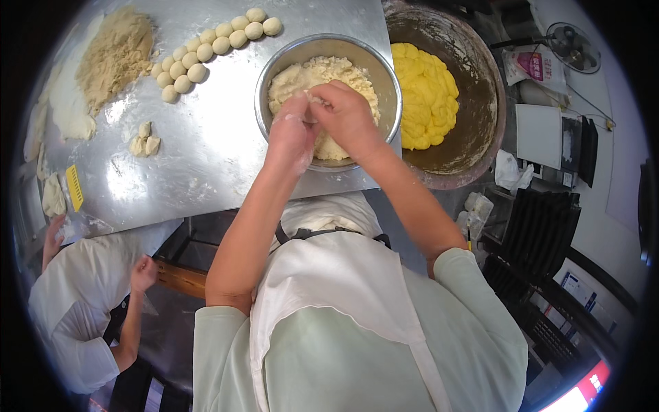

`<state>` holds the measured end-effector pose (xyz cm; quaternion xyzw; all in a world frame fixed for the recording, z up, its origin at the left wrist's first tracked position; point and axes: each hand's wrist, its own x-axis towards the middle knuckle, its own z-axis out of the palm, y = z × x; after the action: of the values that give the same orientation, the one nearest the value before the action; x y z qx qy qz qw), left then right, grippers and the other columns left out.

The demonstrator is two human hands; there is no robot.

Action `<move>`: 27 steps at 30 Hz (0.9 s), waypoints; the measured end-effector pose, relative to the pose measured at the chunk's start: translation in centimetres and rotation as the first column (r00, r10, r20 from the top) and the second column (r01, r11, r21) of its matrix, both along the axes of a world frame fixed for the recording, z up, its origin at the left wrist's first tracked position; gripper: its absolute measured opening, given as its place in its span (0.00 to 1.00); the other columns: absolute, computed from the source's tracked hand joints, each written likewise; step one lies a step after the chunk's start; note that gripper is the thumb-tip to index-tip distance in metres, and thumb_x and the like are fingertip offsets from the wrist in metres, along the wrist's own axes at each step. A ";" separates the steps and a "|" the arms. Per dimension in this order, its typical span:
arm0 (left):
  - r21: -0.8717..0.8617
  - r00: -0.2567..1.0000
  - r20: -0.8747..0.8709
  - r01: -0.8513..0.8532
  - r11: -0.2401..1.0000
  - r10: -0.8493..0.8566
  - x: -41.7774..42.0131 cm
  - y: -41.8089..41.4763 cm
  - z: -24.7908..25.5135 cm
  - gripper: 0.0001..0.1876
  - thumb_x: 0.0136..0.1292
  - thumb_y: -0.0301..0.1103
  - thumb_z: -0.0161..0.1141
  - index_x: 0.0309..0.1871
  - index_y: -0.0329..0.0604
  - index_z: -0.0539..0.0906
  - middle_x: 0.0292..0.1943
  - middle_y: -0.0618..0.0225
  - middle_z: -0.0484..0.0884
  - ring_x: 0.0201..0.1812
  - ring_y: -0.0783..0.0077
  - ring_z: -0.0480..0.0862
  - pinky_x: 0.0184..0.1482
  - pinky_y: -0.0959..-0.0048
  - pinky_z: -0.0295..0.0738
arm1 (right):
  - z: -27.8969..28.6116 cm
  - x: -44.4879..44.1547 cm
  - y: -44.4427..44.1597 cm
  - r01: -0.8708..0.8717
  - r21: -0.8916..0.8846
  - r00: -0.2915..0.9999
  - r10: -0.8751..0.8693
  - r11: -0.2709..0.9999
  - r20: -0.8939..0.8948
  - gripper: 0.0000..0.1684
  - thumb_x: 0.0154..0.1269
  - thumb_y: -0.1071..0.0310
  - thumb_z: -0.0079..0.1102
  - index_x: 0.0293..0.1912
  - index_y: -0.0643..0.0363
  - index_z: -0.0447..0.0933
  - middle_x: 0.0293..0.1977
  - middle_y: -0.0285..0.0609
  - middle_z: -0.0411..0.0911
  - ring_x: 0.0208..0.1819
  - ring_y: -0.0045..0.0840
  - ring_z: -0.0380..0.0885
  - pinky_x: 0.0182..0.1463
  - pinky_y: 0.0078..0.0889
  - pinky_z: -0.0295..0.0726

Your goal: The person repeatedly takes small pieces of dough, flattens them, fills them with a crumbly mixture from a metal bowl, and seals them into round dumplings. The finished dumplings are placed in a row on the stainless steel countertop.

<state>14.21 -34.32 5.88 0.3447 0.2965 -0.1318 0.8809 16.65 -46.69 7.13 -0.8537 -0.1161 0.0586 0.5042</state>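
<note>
Both hands meet over a steel bowl that holds a pale, crumbly mixture. Between my fingertips is a small whitish lump of dough, mostly covered by the fingers. My left hand cups it from the left, with white residue on the thumb and wrist. From the right, my right hand pinches the same lump, its fingers curled. Farther left on the steel table, round dough balls lie in touching rows. Some small dough pieces sit in a cluster nearer me.
A heap of tan powder and white flour cover the table's far left. Right of the table stands a wide brown tub with yellow dough. At lower left a co-worker in white stands by the table's edge, near a yellow scraper.
</note>
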 end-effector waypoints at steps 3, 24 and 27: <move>0.035 0.998 0.021 0.063 0.997 -0.064 -0.5 -0.2 -0.9 0.18 0.83 0.38 0.46 0.64 0.34 0.74 0.54 0.62 0.79 0.54 0.69 0.81 0.63 0.65 0.77 | 0.0 -0.5 -0.2 -0.049 -0.141 0.994 0.062 0.989 0.089 0.13 0.65 0.74 0.62 0.49 0.59 0.81 0.40 0.48 0.79 0.40 0.42 0.82 0.44 0.39 0.82; -0.071 1.000 0.007 0.022 0.997 -0.022 0.3 -0.3 -1.2 0.20 0.81 0.34 0.49 0.72 0.39 0.70 0.58 0.62 0.78 0.55 0.72 0.79 0.56 0.73 0.78 | 0.7 -1.0 -1.1 0.088 -0.092 0.996 -0.088 0.992 0.003 0.12 0.64 0.77 0.61 0.47 0.59 0.84 0.43 0.48 0.82 0.42 0.42 0.83 0.45 0.39 0.81; -0.039 0.998 0.052 -0.042 0.998 0.044 0.4 0.2 0.2 0.20 0.82 0.29 0.43 0.73 0.40 0.68 0.61 0.56 0.77 0.62 0.66 0.78 0.65 0.61 0.74 | 1.5 -0.4 -3.1 0.140 -0.120 0.990 -0.136 0.983 0.041 0.14 0.63 0.78 0.61 0.48 0.58 0.84 0.44 0.49 0.80 0.41 0.43 0.82 0.46 0.41 0.80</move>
<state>14.61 -34.07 6.11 0.3248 0.2777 -0.1096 0.8974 16.27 -49.77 8.67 -0.8898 -0.0610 0.0168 0.4520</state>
